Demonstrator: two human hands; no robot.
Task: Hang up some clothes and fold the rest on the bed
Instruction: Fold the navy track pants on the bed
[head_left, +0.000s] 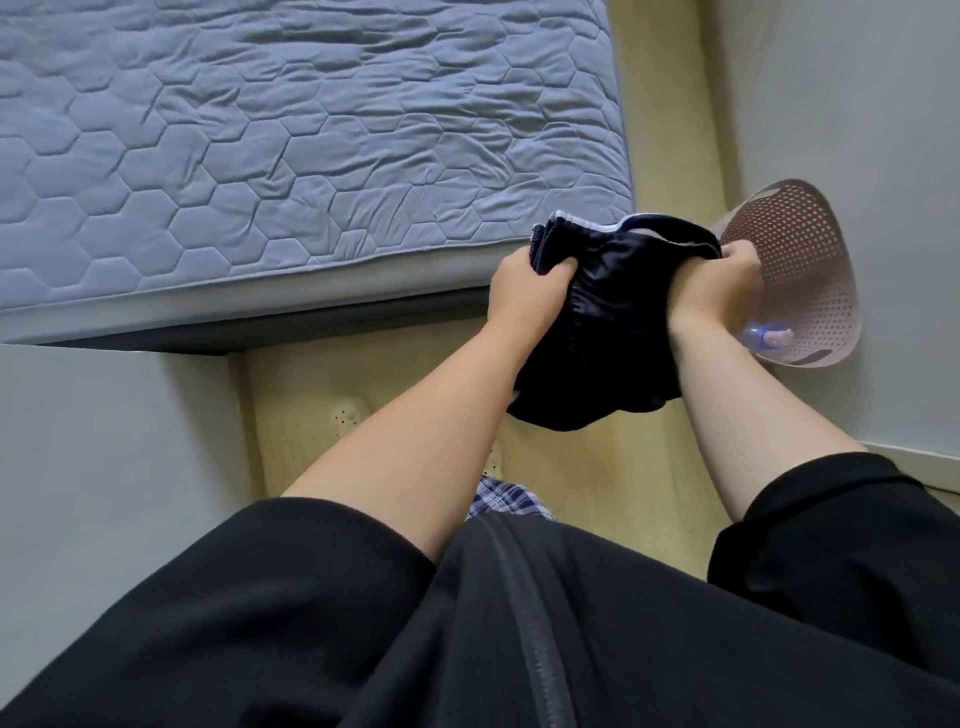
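Both hands grip a dark garment (613, 332) held in the air. The left hand (524, 296) has its fingers curled round a bunched wad of the top edge, which sticks up past the knuckles. The right hand (719, 291) has its fingers closed on the same edge further along, and a thin pale trim runs from one set of fingers to the other. Below the fingers the cloth hangs in loose folds between the forearms. The bed (311, 156) lies beyond and to the left of the left fingers, clear of the cloth. A perforated basket (810, 275) sits just behind the right fingers.

The cloth looks thin, soft and light, with a slight sheen, so it is probably a little slippery and will not keep any shape by itself. Nothing about it seems fragile. The trimmed edge reads as a waistband, though the garment's kind is not certain. The firmest hold is likely that band, pinched at its two ends and drawn apart so the rest hangs flat; the wad under the left fingers would need letting out first
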